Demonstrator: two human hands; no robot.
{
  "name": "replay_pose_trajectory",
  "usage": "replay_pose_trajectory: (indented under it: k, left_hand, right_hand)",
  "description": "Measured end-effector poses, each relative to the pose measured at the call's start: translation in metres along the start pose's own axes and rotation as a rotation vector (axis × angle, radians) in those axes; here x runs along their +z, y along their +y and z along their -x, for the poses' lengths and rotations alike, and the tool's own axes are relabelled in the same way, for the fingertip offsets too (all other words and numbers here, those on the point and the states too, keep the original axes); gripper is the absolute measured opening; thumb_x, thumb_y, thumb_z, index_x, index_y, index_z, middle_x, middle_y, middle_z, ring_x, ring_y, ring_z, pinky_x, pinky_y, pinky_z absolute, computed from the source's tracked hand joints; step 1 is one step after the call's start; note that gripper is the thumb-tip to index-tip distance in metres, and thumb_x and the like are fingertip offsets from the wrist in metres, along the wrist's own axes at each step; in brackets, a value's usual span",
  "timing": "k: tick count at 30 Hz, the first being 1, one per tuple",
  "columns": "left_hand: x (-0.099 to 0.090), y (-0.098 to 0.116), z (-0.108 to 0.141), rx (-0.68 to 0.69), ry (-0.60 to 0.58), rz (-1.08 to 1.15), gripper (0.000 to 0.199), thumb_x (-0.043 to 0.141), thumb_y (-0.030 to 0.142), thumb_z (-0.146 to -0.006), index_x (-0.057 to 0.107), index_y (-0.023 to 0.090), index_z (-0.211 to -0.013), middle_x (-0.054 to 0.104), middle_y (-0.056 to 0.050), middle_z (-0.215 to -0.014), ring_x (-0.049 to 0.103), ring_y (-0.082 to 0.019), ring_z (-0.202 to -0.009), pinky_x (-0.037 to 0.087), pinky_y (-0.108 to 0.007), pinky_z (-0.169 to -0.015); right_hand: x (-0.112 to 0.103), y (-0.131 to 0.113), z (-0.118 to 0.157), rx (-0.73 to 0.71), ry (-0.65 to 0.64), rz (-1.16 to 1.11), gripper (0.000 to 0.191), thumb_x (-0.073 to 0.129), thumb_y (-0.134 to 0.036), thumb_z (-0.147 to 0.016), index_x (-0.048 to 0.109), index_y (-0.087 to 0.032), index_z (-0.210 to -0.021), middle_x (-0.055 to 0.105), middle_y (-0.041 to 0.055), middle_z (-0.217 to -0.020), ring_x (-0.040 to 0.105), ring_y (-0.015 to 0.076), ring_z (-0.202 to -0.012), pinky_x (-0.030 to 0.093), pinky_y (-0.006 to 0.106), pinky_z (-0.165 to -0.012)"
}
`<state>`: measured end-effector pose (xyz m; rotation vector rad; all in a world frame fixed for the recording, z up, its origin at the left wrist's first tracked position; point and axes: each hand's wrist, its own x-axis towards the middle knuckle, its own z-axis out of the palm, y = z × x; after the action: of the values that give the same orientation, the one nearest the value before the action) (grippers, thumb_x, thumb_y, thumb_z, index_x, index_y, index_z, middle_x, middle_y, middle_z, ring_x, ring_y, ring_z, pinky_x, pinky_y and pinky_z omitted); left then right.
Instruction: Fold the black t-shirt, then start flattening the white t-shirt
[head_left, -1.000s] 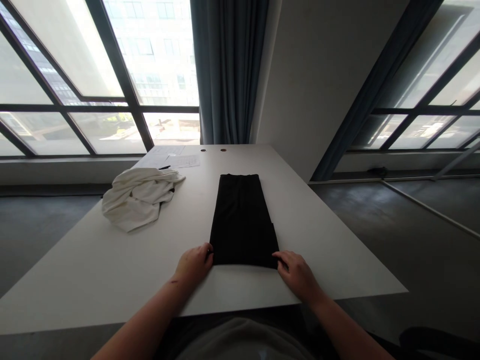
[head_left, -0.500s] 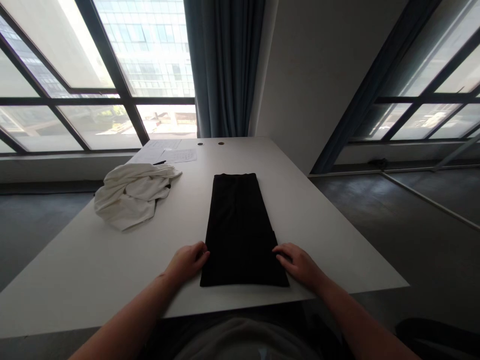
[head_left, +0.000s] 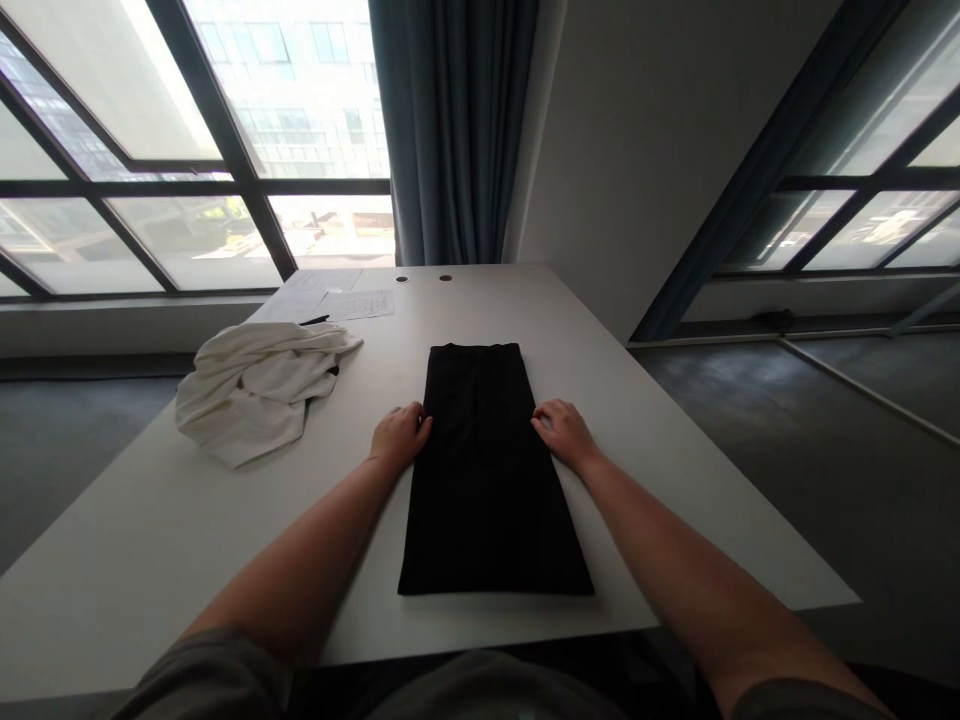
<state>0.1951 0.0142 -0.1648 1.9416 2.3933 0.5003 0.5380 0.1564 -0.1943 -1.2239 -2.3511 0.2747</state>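
A folded black garment [head_left: 487, 480] lies flat on the white table [head_left: 720, 540], its narrow end away from me; the folds hide what kind it is. At its left edge, a little past halfway up, my left hand [head_left: 401, 435] is closed, thumb and fingers pinched on the cloth's side. My right hand [head_left: 564, 432] grips the opposite edge at about the same height, fingers curled with the thumb beneath them. A crumpled white cloth garment [head_left: 259, 385] lies to the left, apart from both hands.
Behind the white garment are printed sheets of paper [head_left: 360, 303] and a black pen [head_left: 315, 320]. Two round holes [head_left: 445, 278] sit near the table's far edge. Beyond stand a blue curtain [head_left: 457, 130], windows and a wall.
Both hands have slid forward along the black garment's sides, from near its close end to past its middle. My view has shifted slightly; the garments appear to lie as before.
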Motion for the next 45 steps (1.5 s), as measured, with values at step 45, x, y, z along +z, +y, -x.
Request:
replay_pose_trajectory:
  k: [45]
  left_hand:
    - [-0.022, -0.032, -0.015, 0.37, 0.051, 0.444, 0.014, 0.059, 0.039, -0.097, 0.058, 0.026, -0.091, 0.076, -0.004, -0.114, 0.07, -0.02, -0.111, 0.034, -0.048, -0.133]
  right_hand:
    - [-0.018, 0.001, -0.003, 0.077, 0.073, -0.409, 0.024, 0.068, -0.036, -0.088, 0.059, -0.022, -0.105, 0.075, 0.0056, -0.102, 0.071, 0.0186, -0.097, 0.057, 0.032, -0.094]
